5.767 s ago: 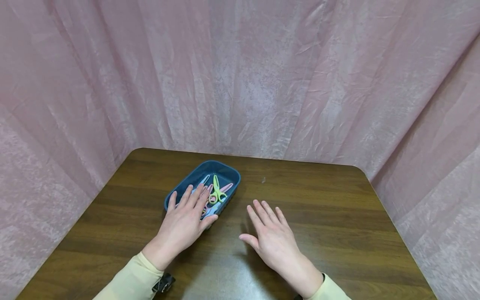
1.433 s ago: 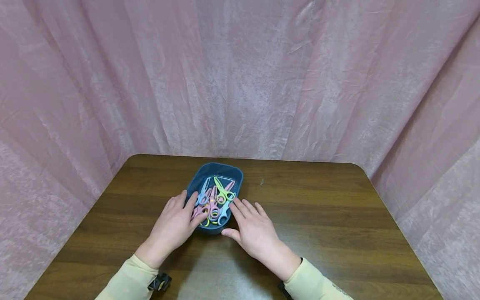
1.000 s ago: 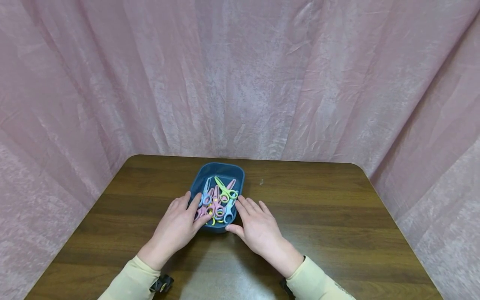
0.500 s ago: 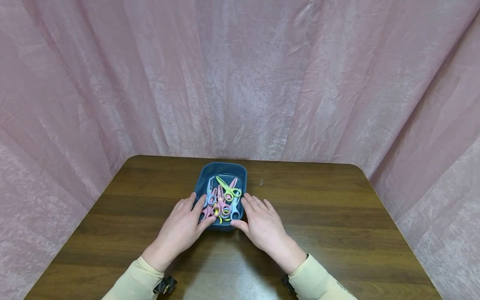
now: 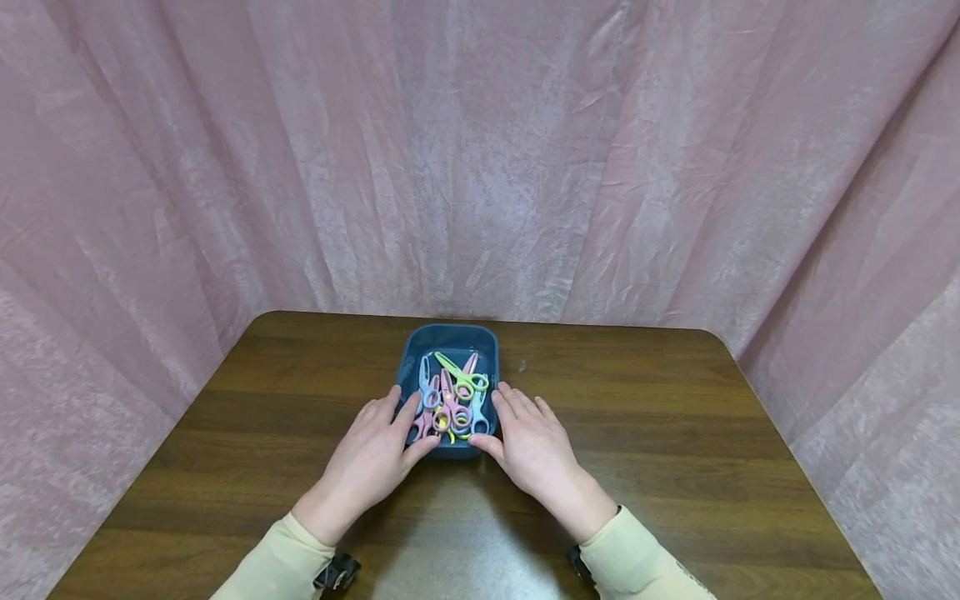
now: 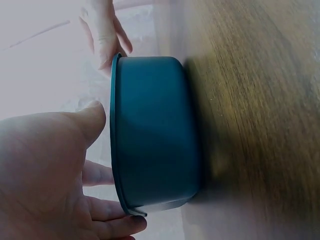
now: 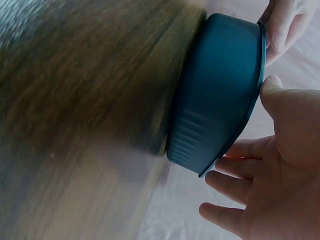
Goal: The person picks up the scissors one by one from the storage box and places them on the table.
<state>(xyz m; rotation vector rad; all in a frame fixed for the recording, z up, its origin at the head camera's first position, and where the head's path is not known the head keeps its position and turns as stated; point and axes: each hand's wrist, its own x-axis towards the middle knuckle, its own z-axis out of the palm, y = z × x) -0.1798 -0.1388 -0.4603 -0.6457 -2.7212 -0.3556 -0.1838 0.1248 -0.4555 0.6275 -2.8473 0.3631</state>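
Note:
Several children's scissors with plastic handles lie in a dark blue plastic bin. Among them are lime green scissors, pink scissors and light blue scissors. My left hand is at the bin's left side, fingers extended along the rim and thumb at the near left corner. On the opposite side my right hand has its fingers at the right rim and its thumb by the near right corner. Both wrist views show the bin's outer wall low at the tabletop, with fingertips right at the rim.
The brown wooden table has rounded far corners. Pink velvet curtain hangs behind it and along both sides. A small pale mark shows on the tabletop right of the bin.
The bin with the scissors has shifted right and turned from slanted to nearly straight. My right hand has come from apart to the bin's right side; both hands have since moved right with it.

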